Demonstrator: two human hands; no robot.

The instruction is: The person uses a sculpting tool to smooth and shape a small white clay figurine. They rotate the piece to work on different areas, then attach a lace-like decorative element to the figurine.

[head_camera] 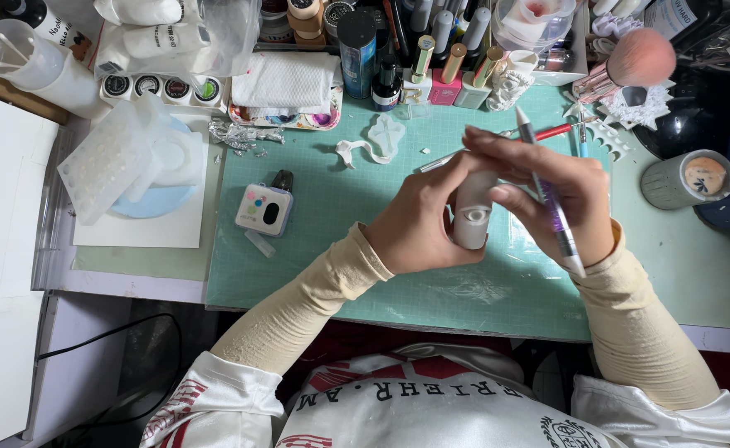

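Pale grey plastic cylinder (473,217) sits gripped in the left hand (423,224); right hand (568,199), at 3 o'clock, pinches a purple pen-shaped tool (550,199), not yet applied.

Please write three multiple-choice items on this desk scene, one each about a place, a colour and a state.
1. Where does the small white device with coloured buttons lie?
A. On the green cutting mat, beyond the left hand
B. Inside the clear cup
C. Under the powder brush

2. What colour are the bristles of the big powder brush?
A. Blue
B. Pink
C. Black

3. How does the left hand stand?
A. Flat on the mat
B. Open in the air
C. Closed around a pale grey tube-shaped piece

Answers: 1 A, the device rests on the mat's left part. 2 B, the bristles show pink. 3 C, the fingers wrap the piece, while the right hand holds a pen-like tool.
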